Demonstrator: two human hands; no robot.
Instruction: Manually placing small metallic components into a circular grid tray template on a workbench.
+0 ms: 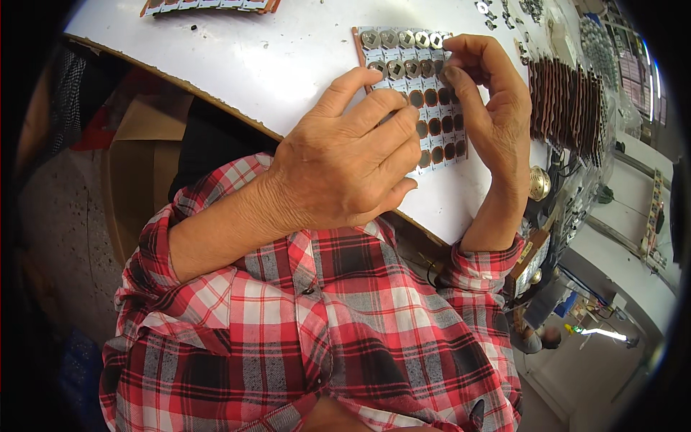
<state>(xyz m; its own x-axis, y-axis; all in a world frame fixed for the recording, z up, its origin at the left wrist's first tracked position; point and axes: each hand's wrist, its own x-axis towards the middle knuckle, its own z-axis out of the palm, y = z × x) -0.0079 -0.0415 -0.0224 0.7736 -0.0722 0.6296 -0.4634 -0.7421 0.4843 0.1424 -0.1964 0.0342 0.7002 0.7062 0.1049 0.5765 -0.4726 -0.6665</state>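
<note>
A panel of small circuit boards (434,114) lies on the white table in front of me, set out in rows of round spots. Shiny round metal pieces like coin cells or clips (406,39) sit along its two far rows; the nearer rows show dark round pads. My left hand (349,155) is over the panel's left side, fingers spread, its index fingertip at the second row, hiding part of the nearer rows. At the far right edge is my right hand (497,97), index finger and thumb apart at the ends of the far rows. Its palm side is partly hidden.
A stack of similar panels (568,108) stands on edge at the right. Another panel (210,6) lies at the far left. Loose metal pieces (529,9) are scattered at the far right. The table's front edge (173,85) runs diagonally, with a cardboard box (147,129) below.
</note>
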